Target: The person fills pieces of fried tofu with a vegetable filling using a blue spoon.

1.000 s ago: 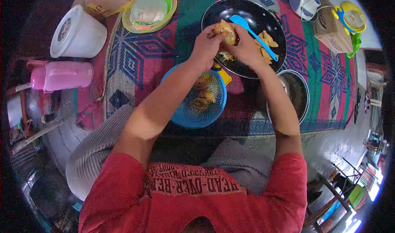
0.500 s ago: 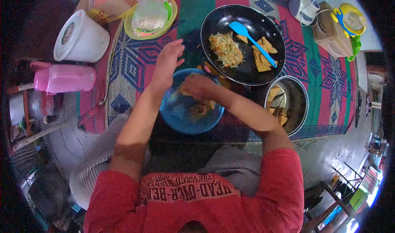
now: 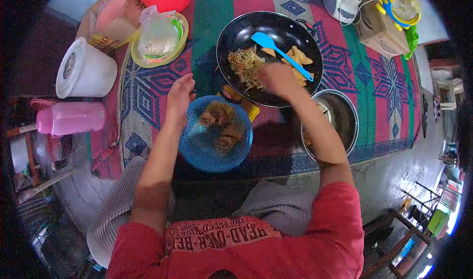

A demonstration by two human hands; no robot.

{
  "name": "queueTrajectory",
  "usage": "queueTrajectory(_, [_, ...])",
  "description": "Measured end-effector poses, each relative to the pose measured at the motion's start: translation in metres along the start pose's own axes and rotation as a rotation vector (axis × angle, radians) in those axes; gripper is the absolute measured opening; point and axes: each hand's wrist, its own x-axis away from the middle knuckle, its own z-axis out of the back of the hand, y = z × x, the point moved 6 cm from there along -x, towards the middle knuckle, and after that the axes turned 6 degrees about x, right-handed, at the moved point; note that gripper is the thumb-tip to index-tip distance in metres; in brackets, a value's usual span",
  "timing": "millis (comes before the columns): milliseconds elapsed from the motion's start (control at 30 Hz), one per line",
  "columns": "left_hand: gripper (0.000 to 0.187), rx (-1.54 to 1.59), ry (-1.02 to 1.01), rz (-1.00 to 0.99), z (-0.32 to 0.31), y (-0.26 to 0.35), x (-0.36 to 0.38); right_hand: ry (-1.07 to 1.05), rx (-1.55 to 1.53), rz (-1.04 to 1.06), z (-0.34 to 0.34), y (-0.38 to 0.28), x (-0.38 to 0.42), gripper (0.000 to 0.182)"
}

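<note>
My right hand [image 3: 279,78] reaches over the black wok [image 3: 246,28], at the right side of a pile of shredded vegetables [image 3: 245,65]. Its fingers are blurred and point down, so any hold is hidden. A blue spatula [image 3: 288,57] lies in the wok across several golden-brown fried pieces [image 3: 301,57]. Below the wok stands a blue perforated basket [image 3: 197,153] with clumps of brown food [image 3: 217,115] inside. My left hand [image 3: 180,94] hovers by the basket's upper left rim, holding nothing, fingers apart.
A metal pot [image 3: 352,116] stands right of the basket, partly under my right forearm. On the left are a pink thermos [image 3: 74,117], a lidded white bucket [image 3: 93,72] and a yellow basket [image 3: 143,60] holding a plastic bag. A cardboard box [image 3: 382,32] sits at the back right.
My right hand has moved from inside the blue basket up to the vegetables in the wok. My left hand stays beside the basket. The whole view has shifted slightly.
</note>
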Motion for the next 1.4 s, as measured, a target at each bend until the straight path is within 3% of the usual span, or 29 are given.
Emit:
queueTrajectory(67, [0.030,-0.022,-0.010,-0.031,-0.010,0.003,0.007,-0.157,0.155,-0.314,-0.019,0.070,0.004,0.018])
queueTrajectory(200, [0.029,-0.070,-0.036,-0.035,-0.039,0.009,0.021,-0.244,0.281,-0.459,-0.061,0.108,0.010,0.024])
queueTrajectory(333, [0.027,-0.107,-0.090,-0.070,-0.065,0.003,0.022,-0.333,0.326,-0.375,-0.065,0.093,0.006,0.030])
queueTrajectory(400, [0.026,-0.030,-0.088,-0.051,-0.082,0.007,0.029,-0.298,0.326,-0.330,-0.080,0.096,0.001,0.031])
queueTrajectory(467, [0.027,-0.127,-0.162,-0.154,-0.093,-0.002,0.021,-0.265,0.329,-0.290,-0.081,0.096,-0.001,0.034])
queueTrajectory(567, [0.031,-0.156,-0.243,-0.095,-0.109,-0.015,0.011,-0.142,0.143,-0.250,-0.036,0.074,0.007,0.028])
queueTrajectory(633, [0.034,-0.117,-0.273,-0.053,-0.124,-0.020,0.009,0.122,-0.374,-0.061,0.000,0.052,0.005,0.024])
queueTrajectory(700, [0.037,0.077,-0.294,0.155,-0.137,-0.029,0.007,0.183,-0.444,-0.085,0.033,0.020,0.010,0.026])
queueTrajectory(833, [0.039,0.322,-0.328,0.163,-0.144,-0.024,0.001,0.415,-0.510,-0.074,0.046,-0.005,0.011,0.025])
queueTrajectory(967, [0.029,0.326,-0.314,0.087,-0.137,-0.015,-0.005,0.294,-0.695,0.025,0.041,0.002,0.007,0.023])
queueTrajectory(1033, [0.024,0.374,-0.328,0.079,-0.139,-0.012,-0.007,0.167,-0.989,0.000,0.025,0.008,-0.001,0.021])
queueTrajectory(1133, [0.027,0.336,-0.363,0.034,-0.141,-0.002,-0.005,0.199,-1.087,-0.024,0.022,0.010,-0.004,0.023])
queueTrajectory(1200, [0.033,0.226,-0.364,-0.126,-0.140,0.002,-0.010,0.140,-1.092,-0.026,0.026,0.008,-0.007,0.027])
queueTrajectory(1400, [0.037,0.136,-0.352,-0.091,-0.131,0.002,-0.022,0.046,-1.168,-0.063,0.021,0.010,-0.017,0.029])
